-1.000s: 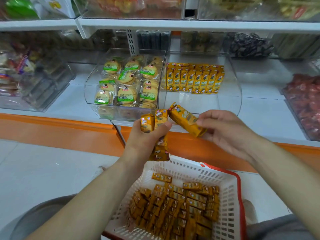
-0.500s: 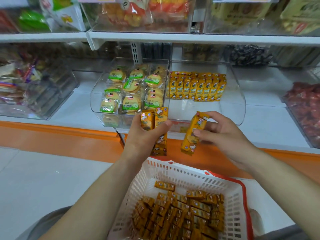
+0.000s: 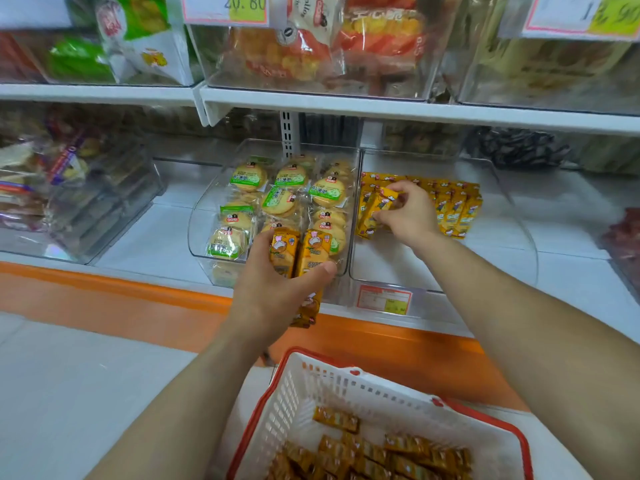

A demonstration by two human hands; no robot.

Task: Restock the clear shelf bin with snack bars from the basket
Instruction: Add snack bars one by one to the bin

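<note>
My right hand reaches into the clear shelf bin and pinches an orange snack bar at the left end of the row of bars standing at the bin's back. My left hand hovers in front of the shelf edge, gripping a small bunch of orange snack bars upright. Below, the white basket with a red rim holds several more orange bars.
A second clear bin to the left holds round biscuits in green-labelled wrappers. A price tag hangs under the snack bin. The upper shelf overhangs with other packed bins. An orange kick strip runs below.
My right hand moved forward from in front of the shelf into the clear bin with its bar, up to the row. The view tilted up and closer; my left hand kept its bars.
</note>
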